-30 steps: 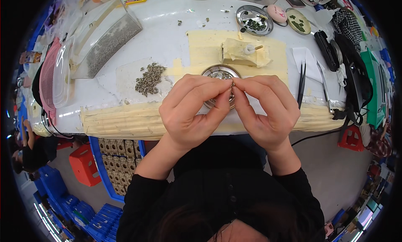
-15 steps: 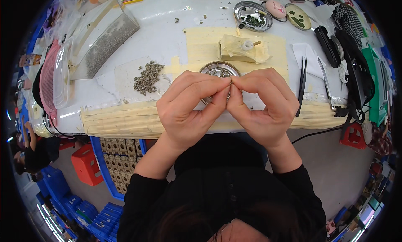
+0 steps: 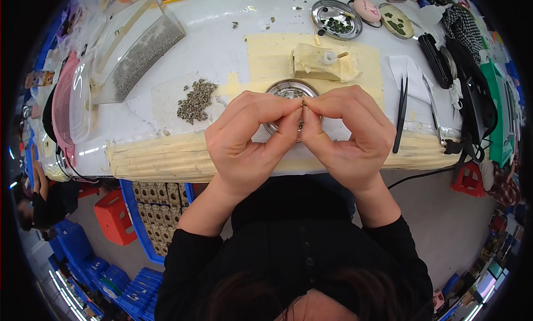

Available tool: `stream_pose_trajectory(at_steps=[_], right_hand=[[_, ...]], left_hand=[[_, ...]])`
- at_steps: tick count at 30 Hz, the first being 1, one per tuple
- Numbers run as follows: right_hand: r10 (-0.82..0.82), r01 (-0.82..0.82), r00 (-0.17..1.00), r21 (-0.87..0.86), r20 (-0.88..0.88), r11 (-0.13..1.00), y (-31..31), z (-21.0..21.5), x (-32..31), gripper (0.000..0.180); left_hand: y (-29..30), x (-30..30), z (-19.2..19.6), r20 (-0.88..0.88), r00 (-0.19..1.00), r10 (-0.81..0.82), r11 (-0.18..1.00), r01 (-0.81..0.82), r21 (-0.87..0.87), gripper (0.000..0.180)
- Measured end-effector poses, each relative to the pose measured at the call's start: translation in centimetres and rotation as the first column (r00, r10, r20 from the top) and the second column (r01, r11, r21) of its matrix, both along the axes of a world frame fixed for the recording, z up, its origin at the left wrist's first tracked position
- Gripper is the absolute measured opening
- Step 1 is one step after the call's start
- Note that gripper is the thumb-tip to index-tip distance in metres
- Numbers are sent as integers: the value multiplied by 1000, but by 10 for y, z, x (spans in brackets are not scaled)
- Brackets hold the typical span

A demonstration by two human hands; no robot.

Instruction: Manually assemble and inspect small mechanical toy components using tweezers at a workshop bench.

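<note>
From my remote view, I see a small dark piece (image 3: 303, 103) at the meeting fingertips, raised above a round metal dish (image 3: 292, 83); its exact shape is too small for me to tell. My left hand (image 3: 244, 135) and right hand (image 3: 355, 135) both pinch it, thumb and forefinger of each drawn narrow and the two sets of tips touching. The dish sits on the desk (image 3: 222, 43), partly hidden behind the fingers.

Left of the dish I have a loose heap of grey-brown bits (image 3: 197, 102); farther left, a clear bin (image 3: 147, 57) of grey grains stands at an angle. Beyond the dish lies a yellow-wrapped block (image 3: 316, 70) with a small white pot (image 3: 328, 58) on top. Behind that and to the right, a metal plate (image 3: 337, 37) carries dark green pieces. Black tweezers (image 3: 401, 113) lie to the right of my right hand, near a silver tool (image 3: 433, 113). Below the desk's left part is a blue tray (image 3: 140, 232) of brownish blocks.
</note>
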State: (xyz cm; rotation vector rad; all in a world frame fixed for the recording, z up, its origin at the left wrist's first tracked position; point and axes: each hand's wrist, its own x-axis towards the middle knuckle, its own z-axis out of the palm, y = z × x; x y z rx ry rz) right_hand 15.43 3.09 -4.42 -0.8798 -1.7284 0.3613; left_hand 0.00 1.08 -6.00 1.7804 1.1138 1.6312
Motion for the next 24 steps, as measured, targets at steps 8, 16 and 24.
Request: stream_pose_trajectory(at_steps=[8,16,24], right_hand=[[-18,7,993,89,120,996,1,4,5,21],[-91,71,989,167,119,983,4,-2,0,22],[-56,44,992,113,110,993,4,0,1,18]], left_hand=[[1,1,0,25,999,24,1000,-24,4,18],[-2,-2,2,32,995,-92,994,93,-50,19],[-2,-1,0,12,997,-76,996,77,-42,22]])
